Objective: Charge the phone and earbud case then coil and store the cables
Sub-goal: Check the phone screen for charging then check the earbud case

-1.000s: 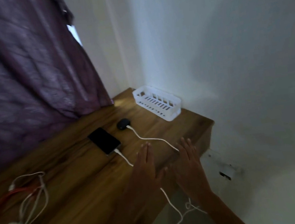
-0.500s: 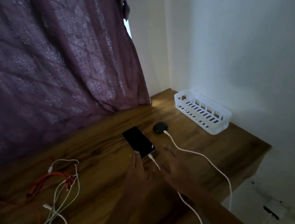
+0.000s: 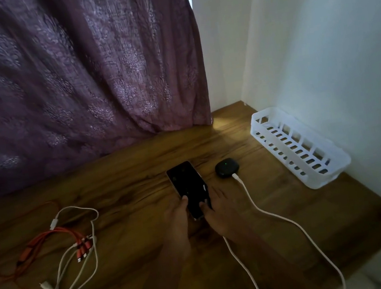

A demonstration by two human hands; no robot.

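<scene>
A black phone (image 3: 186,184) lies screen up on the wooden table (image 3: 131,201). My left hand (image 3: 176,217) holds its near left corner, thumb on the screen. My right hand (image 3: 219,210) grips the near right corner, with its thumb on the glass and fingers along the right edge. A white phone cable (image 3: 241,267) runs out from under my right hand toward the table's front edge. The black earbud case (image 3: 225,167) sits right of the phone and shows a green light. A second white cable (image 3: 268,214) is plugged into it.
A white slotted basket (image 3: 321,179) stands along the right wall. At the left lies a tangle of white cables (image 3: 77,255) and an orange multi-head cable (image 3: 50,237). A purple curtain (image 3: 77,74) hangs behind the table. The table's front right edge drops off.
Both hands moved forward from near the table's front edge to the phone and now hold its near end. The view swung left and closer.
</scene>
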